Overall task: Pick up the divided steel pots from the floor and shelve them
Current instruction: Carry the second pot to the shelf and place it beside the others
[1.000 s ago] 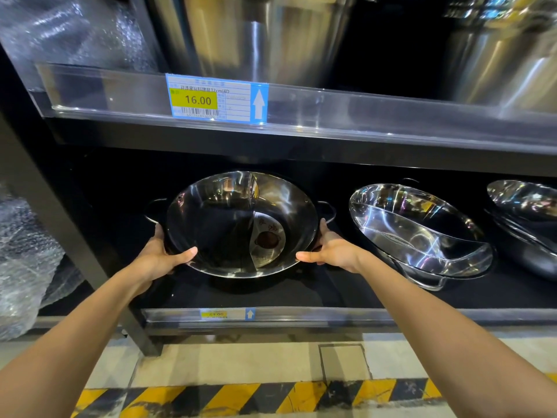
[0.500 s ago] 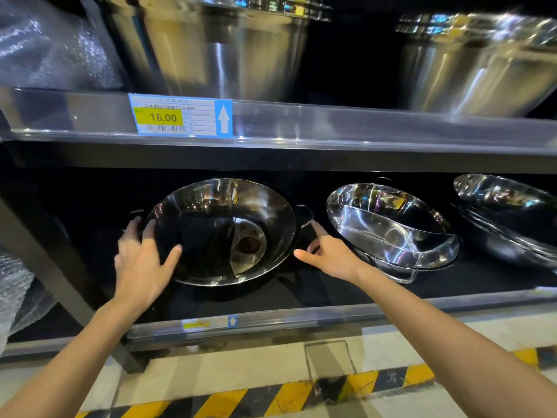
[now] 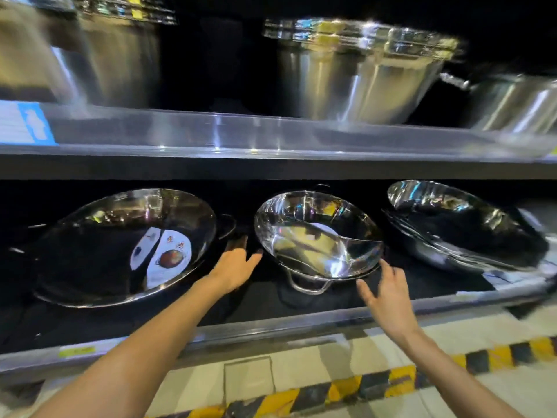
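In the head view, three shiny round divided steel pots are sitting tilted on the black lower shelf (image 3: pixel 265 300): the left pot (image 3: pixel 126 245) at 9 o'clock, the middle pot (image 3: pixel 316 236) at centre, the right pot (image 3: pixel 464 224) at 3 o'clock. The left hand (image 3: pixel 233 270), fingers spread and holding nothing, is hovering just beside the middle pot's left rim. The right hand (image 3: pixel 388 292), also open and empty, is hovering near its lower right rim. Tall steel stockpots (image 3: pixel 355 76) are standing on the shelf above.

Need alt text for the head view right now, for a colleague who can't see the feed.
Both open hands, left hand and right hand, reach toward the tilted middle pot on the lower shelf, touching nothing clearly. A left pot and right pot flank it.
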`<state>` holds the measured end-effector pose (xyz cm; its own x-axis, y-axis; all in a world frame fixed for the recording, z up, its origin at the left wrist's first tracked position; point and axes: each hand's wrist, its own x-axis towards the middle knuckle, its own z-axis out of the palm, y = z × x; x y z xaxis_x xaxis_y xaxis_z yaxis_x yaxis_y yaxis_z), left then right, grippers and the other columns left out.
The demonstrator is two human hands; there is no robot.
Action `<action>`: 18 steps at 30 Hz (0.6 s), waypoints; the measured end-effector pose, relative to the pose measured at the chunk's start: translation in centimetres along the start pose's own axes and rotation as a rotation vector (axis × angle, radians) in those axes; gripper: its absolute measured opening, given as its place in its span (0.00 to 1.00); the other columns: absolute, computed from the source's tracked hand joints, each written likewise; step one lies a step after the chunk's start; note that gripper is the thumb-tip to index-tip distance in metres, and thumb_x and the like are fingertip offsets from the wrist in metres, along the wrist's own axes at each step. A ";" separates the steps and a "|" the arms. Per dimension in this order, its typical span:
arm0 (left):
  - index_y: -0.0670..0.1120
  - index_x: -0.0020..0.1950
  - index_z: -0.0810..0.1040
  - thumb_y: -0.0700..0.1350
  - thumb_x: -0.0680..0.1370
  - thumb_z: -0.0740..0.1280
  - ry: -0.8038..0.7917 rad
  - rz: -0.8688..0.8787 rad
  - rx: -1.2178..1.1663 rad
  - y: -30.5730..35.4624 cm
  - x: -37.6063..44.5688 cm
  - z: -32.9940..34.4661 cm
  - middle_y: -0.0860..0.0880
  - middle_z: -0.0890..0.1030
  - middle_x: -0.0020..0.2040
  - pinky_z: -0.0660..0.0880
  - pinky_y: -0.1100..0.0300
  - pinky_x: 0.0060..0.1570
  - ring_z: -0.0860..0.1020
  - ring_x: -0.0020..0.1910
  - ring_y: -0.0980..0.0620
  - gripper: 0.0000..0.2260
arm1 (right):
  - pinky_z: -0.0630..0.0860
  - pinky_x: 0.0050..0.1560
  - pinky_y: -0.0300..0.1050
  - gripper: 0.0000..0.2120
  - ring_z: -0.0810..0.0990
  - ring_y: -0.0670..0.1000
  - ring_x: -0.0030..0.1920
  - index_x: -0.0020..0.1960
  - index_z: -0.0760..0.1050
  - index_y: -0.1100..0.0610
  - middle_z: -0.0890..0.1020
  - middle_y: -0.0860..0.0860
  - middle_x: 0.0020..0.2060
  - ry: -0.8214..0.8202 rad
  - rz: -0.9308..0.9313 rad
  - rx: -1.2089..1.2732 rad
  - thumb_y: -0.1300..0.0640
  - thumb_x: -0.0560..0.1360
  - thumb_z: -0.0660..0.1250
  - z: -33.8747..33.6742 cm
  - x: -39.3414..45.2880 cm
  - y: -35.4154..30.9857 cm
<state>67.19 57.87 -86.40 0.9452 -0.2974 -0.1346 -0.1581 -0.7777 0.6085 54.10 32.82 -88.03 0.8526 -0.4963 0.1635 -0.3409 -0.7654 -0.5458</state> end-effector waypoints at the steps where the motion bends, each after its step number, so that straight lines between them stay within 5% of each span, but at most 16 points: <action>1: 0.36 0.72 0.60 0.52 0.80 0.55 -0.025 -0.044 0.009 0.1 0.9 0.5 0.35 0.65 0.72 0.64 0.52 0.67 0.66 0.70 0.39 0.26 | 0.67 0.65 0.55 0.28 0.68 0.63 0.63 0.70 0.60 0.64 0.69 0.62 0.61 -0.005 0.003 0.023 0.55 0.75 0.67 0.5 -0.1 0.2; 4: 0.43 0.76 0.46 0.52 0.80 0.54 -0.040 -0.079 0.007 0.2 2.8 1.9 0.41 0.51 0.78 0.54 0.53 0.74 0.53 0.76 0.43 0.29 | 0.66 0.67 0.52 0.28 0.67 0.60 0.65 0.70 0.58 0.64 0.65 0.60 0.65 -0.012 0.049 0.098 0.52 0.77 0.63 1.9 0.2 0.3; 7: 0.48 0.76 0.44 0.53 0.80 0.57 -0.039 -0.074 -0.026 0.1 3.8 3.1 0.44 0.50 0.78 0.52 0.52 0.75 0.51 0.77 0.44 0.31 | 0.67 0.67 0.52 0.29 0.68 0.61 0.64 0.69 0.58 0.66 0.65 0.62 0.65 -0.019 0.122 0.109 0.49 0.77 0.62 2.6 0.7 0.1; 14: 0.50 0.75 0.54 0.48 0.78 0.61 0.062 0.042 -0.127 0.5 4.1 4.4 0.43 0.66 0.73 0.67 0.51 0.68 0.70 0.68 0.42 0.28 | 0.66 0.64 0.51 0.24 0.69 0.60 0.63 0.62 0.66 0.66 0.68 0.62 0.63 -0.098 0.165 0.113 0.47 0.78 0.60 3.5 2.3 1.6; 18: 0.35 0.62 0.73 0.51 0.79 0.59 0.051 0.020 0.017 1.7 1.6 5.7 0.37 0.80 0.51 0.75 0.52 0.51 0.78 0.53 0.39 0.21 | 0.63 0.61 0.46 0.20 0.69 0.62 0.63 0.58 0.69 0.69 0.71 0.66 0.60 -0.122 0.201 0.121 0.51 0.78 0.61 2.1 4.5 3.1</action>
<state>66.78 52.87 -90.05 0.9551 -0.2846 -0.0825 -0.1812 -0.7812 0.5974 57.67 29.07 -90.72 0.8166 -0.5747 -0.0541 -0.4643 -0.5983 -0.6530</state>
